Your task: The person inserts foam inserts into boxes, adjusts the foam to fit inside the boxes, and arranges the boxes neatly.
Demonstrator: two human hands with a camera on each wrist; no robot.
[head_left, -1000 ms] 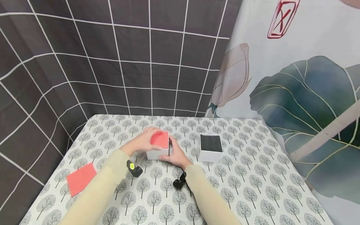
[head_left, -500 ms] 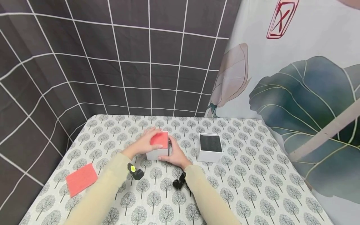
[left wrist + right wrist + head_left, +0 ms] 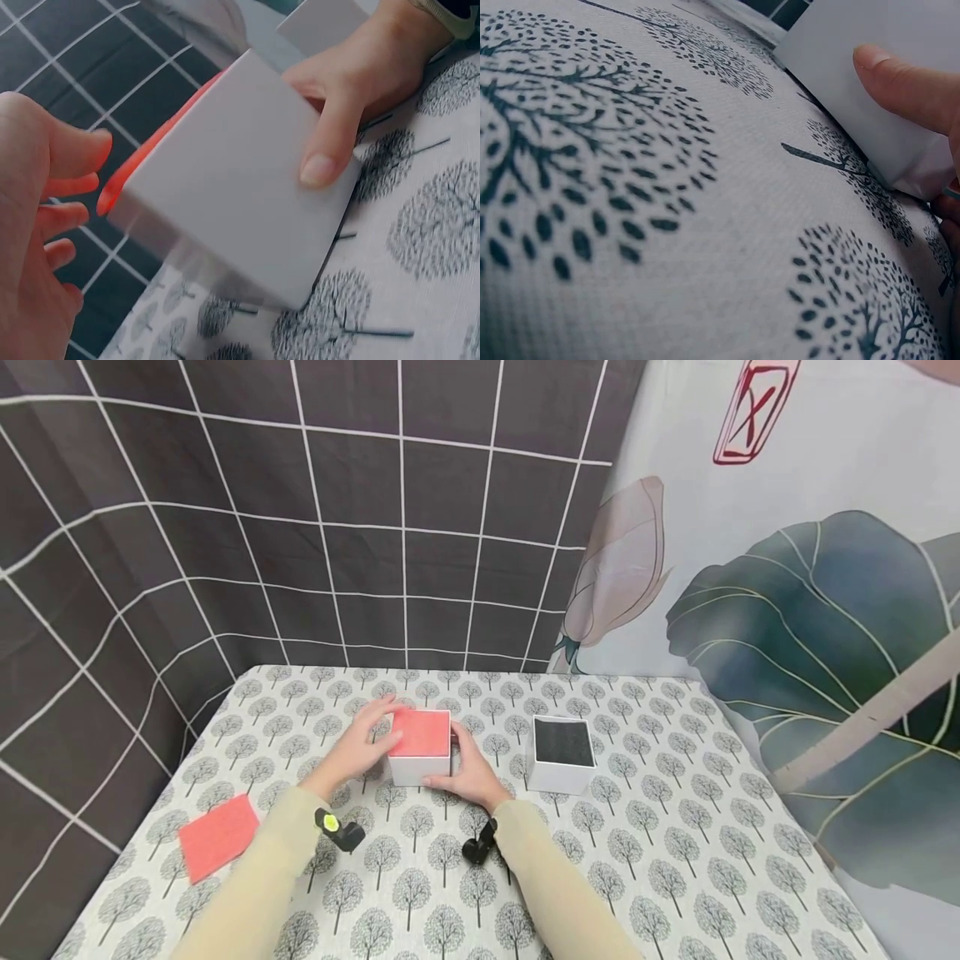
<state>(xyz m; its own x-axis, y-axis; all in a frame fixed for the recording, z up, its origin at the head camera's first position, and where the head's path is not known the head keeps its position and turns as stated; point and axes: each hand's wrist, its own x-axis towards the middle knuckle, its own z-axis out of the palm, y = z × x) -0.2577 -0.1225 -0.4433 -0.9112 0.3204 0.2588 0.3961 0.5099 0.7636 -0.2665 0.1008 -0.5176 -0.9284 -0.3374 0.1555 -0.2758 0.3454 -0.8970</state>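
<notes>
A white square box stands mid-table with a flat red piece filling its top; whether that piece is cloth, foam or paper I cannot tell. My right hand holds the box by its right side, thumb against the front wall, fingers behind, largely hidden. At the left edge my left hand is spread with thumb and fingers apart. In the left wrist view a small gap shows between the left hand and the red edge along the box top.
To the right stands a second white box with a dark insert in its top. A red rectangular sheet lies on the tree-print tablecloth at left. A dark grid curtain hangs behind the table.
My left hand has drawn back leftward off the red piece, so more of its surface shows. The right hand and the box have stayed put.
</notes>
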